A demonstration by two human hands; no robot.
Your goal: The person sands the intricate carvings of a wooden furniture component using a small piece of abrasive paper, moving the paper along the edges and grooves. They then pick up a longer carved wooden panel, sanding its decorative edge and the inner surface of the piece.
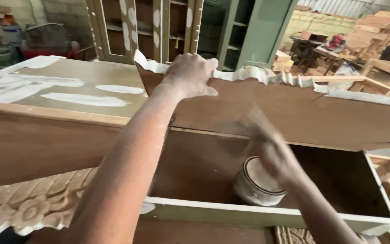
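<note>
Workshop cabinets [159, 27] — carved panel [271, 104] (tin [258, 183] below)

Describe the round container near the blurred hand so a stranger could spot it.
Start at the long open wooden box with the pale green front edge. Inside it, below the blurred right hand, stands a squat round tin. It alone is cylindrical, whitish with a dark rim.

Both forearms are bare, with no sleeve, glove, watch or ring in view. Pale dust and small white flecks speckle the left arm and the left hand [190, 74]. The right hand [267, 147] is blurred, its fingers indistinct.
</note>
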